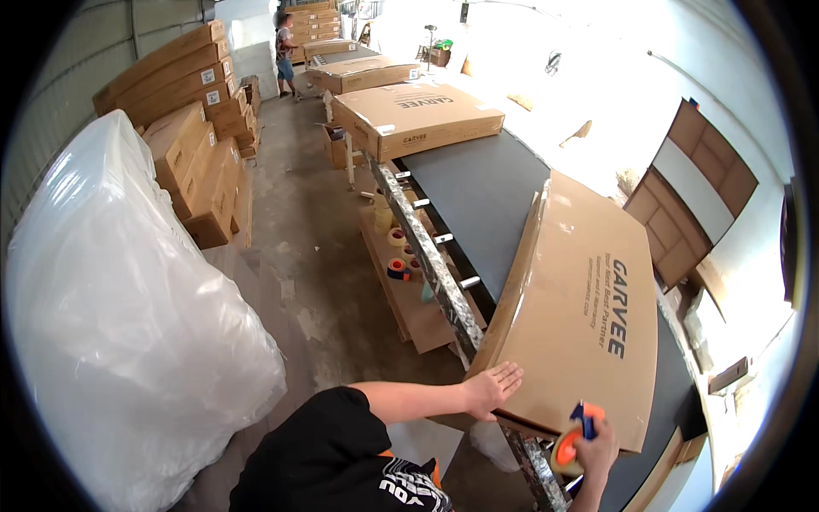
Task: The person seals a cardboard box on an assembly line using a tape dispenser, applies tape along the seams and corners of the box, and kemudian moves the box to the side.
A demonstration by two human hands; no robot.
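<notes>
A large flat cardboard box (pixel 563 299) lies at a slant on the black conveyor belt (pixel 478 192) in front of me. My left hand (pixel 493 390) rests flat on the box's near left corner, fingers stretched out together. At the near right end of the box, my right hand (pixel 600 445) grips a tape dispenser (pixel 587 418), blue and orange, with a roll of tape on it. The dispenser is close to the box's near edge; whether it touches the cardboard I cannot tell.
Farther up the belt sits another flat box (pixel 426 115), with more beyond it. Below the metal rail (pixel 426 256), a wooden shelf (pixel 426 320) bears several tape rolls. A plastic-wrapped bundle (pixel 128 324) and stacked boxes (pixel 192 162) stand left. A person (pixel 285 55) is far off.
</notes>
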